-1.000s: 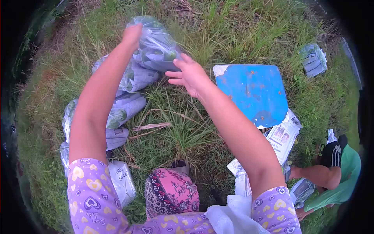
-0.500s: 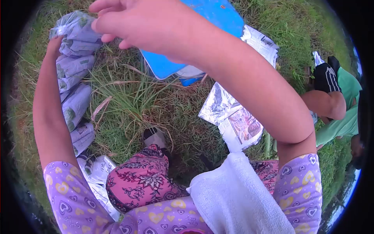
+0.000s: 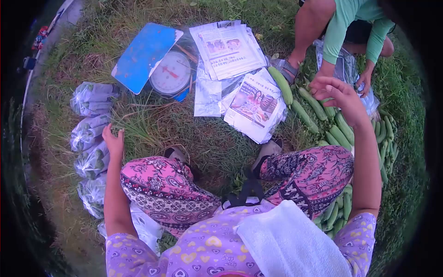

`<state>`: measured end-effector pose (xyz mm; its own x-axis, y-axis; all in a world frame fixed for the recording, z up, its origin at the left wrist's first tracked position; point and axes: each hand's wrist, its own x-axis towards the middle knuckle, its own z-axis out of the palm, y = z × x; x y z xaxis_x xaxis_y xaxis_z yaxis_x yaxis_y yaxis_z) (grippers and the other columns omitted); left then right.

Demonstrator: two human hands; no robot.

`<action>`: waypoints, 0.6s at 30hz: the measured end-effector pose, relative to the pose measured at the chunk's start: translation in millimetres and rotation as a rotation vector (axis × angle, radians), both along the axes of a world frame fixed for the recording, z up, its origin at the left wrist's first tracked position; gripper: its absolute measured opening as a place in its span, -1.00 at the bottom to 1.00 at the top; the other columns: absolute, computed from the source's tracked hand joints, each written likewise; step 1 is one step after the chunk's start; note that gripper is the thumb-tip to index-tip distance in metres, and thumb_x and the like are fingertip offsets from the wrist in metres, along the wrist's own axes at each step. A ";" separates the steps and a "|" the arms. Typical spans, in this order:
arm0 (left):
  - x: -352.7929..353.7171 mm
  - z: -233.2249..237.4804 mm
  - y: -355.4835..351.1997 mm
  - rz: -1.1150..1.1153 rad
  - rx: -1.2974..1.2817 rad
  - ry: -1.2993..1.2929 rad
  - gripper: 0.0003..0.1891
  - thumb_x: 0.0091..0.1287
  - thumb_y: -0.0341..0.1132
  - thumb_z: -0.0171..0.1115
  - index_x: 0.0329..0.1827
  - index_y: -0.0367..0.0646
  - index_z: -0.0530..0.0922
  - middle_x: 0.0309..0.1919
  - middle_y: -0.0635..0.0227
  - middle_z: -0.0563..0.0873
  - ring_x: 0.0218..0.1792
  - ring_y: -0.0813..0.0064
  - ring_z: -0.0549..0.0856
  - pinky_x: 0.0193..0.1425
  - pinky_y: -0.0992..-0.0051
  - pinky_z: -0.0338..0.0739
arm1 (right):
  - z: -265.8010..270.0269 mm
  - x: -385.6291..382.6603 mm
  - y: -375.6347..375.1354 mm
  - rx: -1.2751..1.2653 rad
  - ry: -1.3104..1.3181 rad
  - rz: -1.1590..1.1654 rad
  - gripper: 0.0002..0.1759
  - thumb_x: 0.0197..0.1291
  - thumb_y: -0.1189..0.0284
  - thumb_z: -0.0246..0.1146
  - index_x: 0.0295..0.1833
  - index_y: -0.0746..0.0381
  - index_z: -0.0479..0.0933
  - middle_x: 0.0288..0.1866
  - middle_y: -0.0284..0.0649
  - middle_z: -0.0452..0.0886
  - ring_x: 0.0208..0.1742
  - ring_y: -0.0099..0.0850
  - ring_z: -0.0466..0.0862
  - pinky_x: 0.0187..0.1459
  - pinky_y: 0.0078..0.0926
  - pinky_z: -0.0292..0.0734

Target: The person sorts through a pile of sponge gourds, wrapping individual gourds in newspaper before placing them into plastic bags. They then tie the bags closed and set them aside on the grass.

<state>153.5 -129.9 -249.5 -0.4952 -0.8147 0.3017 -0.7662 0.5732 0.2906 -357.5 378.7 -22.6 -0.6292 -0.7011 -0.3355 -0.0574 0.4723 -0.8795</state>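
Left hand [image 3: 113, 141]: open, fingers spread, holding nothing, just beside a row of bagged bundles [image 3: 90, 134] lying along the grass [image 3: 207, 138]. Right hand [image 3: 340, 94]: also open and empty, raised over the cucumbers [image 3: 336, 135] heaped at the squatting person's right knee, with a few more lying loose toward the newspaper sheets [image 3: 254, 106]. The two hands are well apart, one on each side of the knees. Beyond the knees stands a dial scale [image 3: 171, 73] with a blue pan [image 3: 140, 55]. A co-worker's hand [image 3: 367, 78] works a plastic bag [image 3: 344, 64] close to the right hand. Judged risks: the two people's hands may collide over the same heap, and a careless left elbow could tip the bundles, since they lie unsupported on uneven turf.
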 end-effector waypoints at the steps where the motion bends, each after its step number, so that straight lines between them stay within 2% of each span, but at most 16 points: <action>1: 0.0 3.8 22.2 -0.061 0.103 -0.044 -0.44 0.17 -0.32 0.31 0.24 -0.24 0.37 0.23 -0.07 0.37 0.30 -0.02 0.31 0.39 0.21 0.21 | -1.5 -6.4 29.5 -0.010 -0.017 -0.082 -0.58 0.35 0.26 0.09 0.25 0.20 0.44 0.06 -0.31 0.60 -0.06 -0.56 0.62 -0.09 -0.61 0.49; 3: 9.3 -3.5 61.2 -0.211 0.117 -0.048 -0.45 0.16 -0.36 0.32 0.23 -0.26 0.39 0.20 -0.02 0.42 0.24 0.10 0.40 0.34 0.26 0.27 | -9.3 5.4 108.6 -0.092 -0.058 -0.246 -0.59 0.36 0.27 0.09 0.25 0.19 0.44 0.07 -0.30 0.61 -0.07 -0.55 0.63 -0.10 -0.61 0.50; 6: 18.3 5.8 83.9 -0.388 0.232 -0.122 -0.45 0.15 -0.37 0.32 0.23 -0.27 0.39 0.16 0.00 0.45 0.20 0.15 0.44 0.31 0.28 0.31 | -42.0 12.7 209.6 -0.254 -0.163 -0.459 -0.60 0.38 0.27 0.09 0.25 0.18 0.44 0.08 -0.28 0.61 -0.08 -0.52 0.64 -0.12 -0.58 0.53; 10: 4.9 43.7 68.6 -0.481 0.597 -0.197 -0.46 0.15 -0.38 0.32 0.22 -0.28 0.41 0.11 0.04 0.50 0.14 0.21 0.50 0.26 0.31 0.36 | -109.6 30.1 300.4 -0.307 -0.347 -0.578 -0.60 0.38 0.25 0.07 0.25 0.17 0.43 0.09 -0.28 0.60 -0.11 -0.51 0.64 -0.14 -0.56 0.54; 13: -24.4 83.0 47.7 -0.525 0.750 -0.041 -0.46 0.15 -0.39 0.33 0.21 -0.28 0.42 0.07 0.06 0.54 0.10 0.25 0.54 0.22 0.34 0.40 | -136.3 52.3 328.6 -0.250 -0.383 -0.652 -0.58 0.37 0.21 0.08 0.26 0.15 0.43 0.10 -0.28 0.60 -0.09 -0.50 0.64 -0.14 -0.53 0.53; 14: -41.0 105.7 80.9 -0.459 0.798 0.260 -0.54 0.19 -0.43 0.28 0.17 -0.29 0.46 -0.05 0.18 0.63 -0.06 0.38 0.61 0.06 0.41 0.50 | -139.0 56.9 333.7 -0.243 -0.391 -0.663 -0.56 0.37 0.18 0.08 0.26 0.13 0.43 0.09 -0.29 0.60 -0.08 -0.50 0.63 -0.12 -0.51 0.52; 16: -77.9 153.7 116.8 -0.411 0.650 -0.007 -0.61 0.24 -0.40 0.25 0.14 -0.29 0.49 -0.10 0.22 0.64 -0.12 0.40 0.63 -0.03 0.44 0.54 | -130.9 64.8 334.4 -0.253 -0.367 -0.676 -0.57 0.37 0.19 0.08 0.26 0.13 0.43 0.09 -0.30 0.60 -0.08 -0.51 0.63 -0.11 -0.52 0.51; 18: -121.7 188.9 141.8 -0.431 0.671 -0.066 -0.62 0.26 -0.35 0.26 0.13 -0.28 0.51 -0.06 0.21 0.64 -0.11 0.44 0.63 -0.03 0.47 0.53 | -118.8 64.4 327.8 -0.264 -0.328 -0.662 -0.57 0.37 0.18 0.08 0.26 0.12 0.44 0.09 -0.30 0.60 -0.07 -0.52 0.62 -0.10 -0.53 0.50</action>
